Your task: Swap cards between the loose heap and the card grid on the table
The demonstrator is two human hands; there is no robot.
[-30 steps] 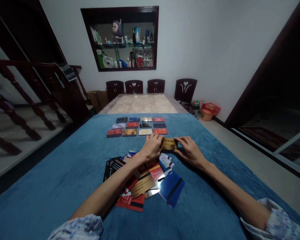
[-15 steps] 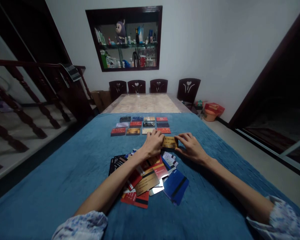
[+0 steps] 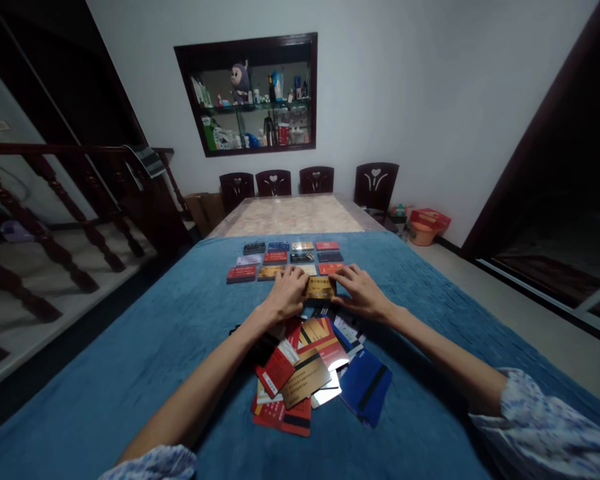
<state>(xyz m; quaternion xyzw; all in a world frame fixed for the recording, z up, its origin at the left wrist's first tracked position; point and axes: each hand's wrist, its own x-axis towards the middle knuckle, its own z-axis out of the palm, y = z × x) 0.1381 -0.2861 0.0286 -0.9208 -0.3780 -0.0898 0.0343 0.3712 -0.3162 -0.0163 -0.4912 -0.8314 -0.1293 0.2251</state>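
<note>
A small stack of gold cards point(image 3: 321, 288) is held on edge between my two hands, its printed face toward me. My left hand point(image 3: 286, 293) grips its left end with curled fingers, while my right hand point(image 3: 361, 293) pinches the right end between thumb and fingers. Just below lies a loose, overlapping heap of cards, with a gold card point(image 3: 306, 379), a blue card point(image 3: 366, 385) and a red card point(image 3: 276, 368) on top. My left forearm covers part of the heap. Beyond my hands, neat card stacks stand in rows, among them a red stack point(image 3: 241, 274) and a dark stack point(image 3: 301, 257).
A blue cloth point(image 3: 145, 347) covers the near part of the table, whose marble-patterned top point(image 3: 295, 215) shows farther off. Dark chairs point(image 3: 375, 185) stand around the far end. To the left runs a wooden railing point(image 3: 80, 230); a wall cabinet point(image 3: 260, 97) is at the back.
Both hands have carried the gold cards leftward, to a place in front of the neat rows and above the heap. The camera view has also shifted slightly.
</note>
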